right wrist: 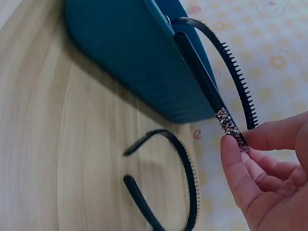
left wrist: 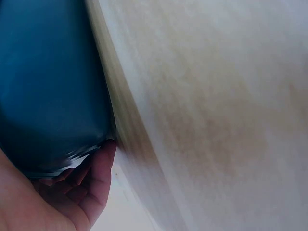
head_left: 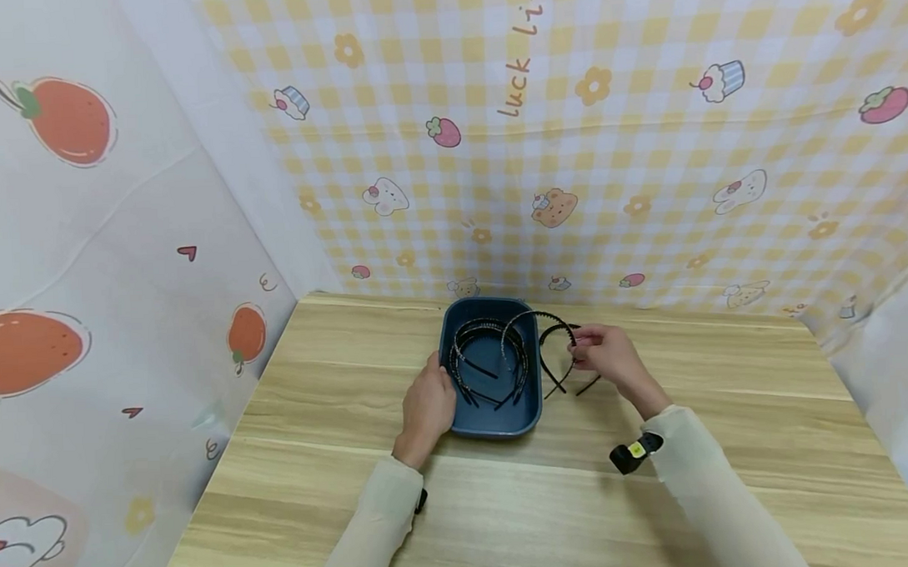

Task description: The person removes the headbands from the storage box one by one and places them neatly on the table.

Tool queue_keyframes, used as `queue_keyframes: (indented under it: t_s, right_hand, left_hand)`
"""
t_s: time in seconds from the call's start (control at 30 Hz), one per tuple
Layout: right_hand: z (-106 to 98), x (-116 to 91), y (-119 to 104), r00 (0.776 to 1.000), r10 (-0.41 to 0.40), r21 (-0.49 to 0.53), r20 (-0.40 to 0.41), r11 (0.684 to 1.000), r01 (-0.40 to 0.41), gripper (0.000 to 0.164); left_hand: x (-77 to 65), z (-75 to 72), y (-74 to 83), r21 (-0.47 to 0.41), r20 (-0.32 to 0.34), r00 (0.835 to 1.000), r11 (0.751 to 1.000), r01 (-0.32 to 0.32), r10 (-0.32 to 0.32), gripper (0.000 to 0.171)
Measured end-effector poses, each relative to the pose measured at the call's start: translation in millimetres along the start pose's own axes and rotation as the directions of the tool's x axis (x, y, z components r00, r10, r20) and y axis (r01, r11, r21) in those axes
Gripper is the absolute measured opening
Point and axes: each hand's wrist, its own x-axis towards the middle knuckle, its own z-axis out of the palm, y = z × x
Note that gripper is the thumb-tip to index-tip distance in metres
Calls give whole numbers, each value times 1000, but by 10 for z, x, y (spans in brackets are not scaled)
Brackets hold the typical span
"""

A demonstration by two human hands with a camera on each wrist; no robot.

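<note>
My left hand (head_left: pixel 430 397) grips the left side of a dark blue plastic bin (head_left: pixel 497 435); in the left wrist view its fingers (left wrist: pixel 102 180) curl at the bin's edge. Several black headbands (head_left: pixel 485 324) lie inside, some with glittery bands. Just right of the bin, my right hand (head_left: pixel 610 357) pinches a black toothed headband (right wrist: pixel 199 72) at its glitter-covered part, between thumb and fingers. One side of this headband arcs over the bin's right rim. Below it, a second black toothed headband (right wrist: pixel 191 178) lies on the table beside the bin.
The bin stands on a wood-grain table (head_left: pixel 317 455), close to its back edge. Behind rises a yellow checked cloth (head_left: pixel 607 153) with cartoon prints. A white printed sheet (head_left: pixel 158 194) hangs along the left side.
</note>
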Motion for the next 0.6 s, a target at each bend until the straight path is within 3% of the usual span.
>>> queue_keyframes:
  t_s: [0.6]
  right_hand:
    - [-362,-29,237,997,47,9,-62,999,-46,40]
  left_hand:
    - [-3,1,-3,8,3,1000,1000,7,-7,39]
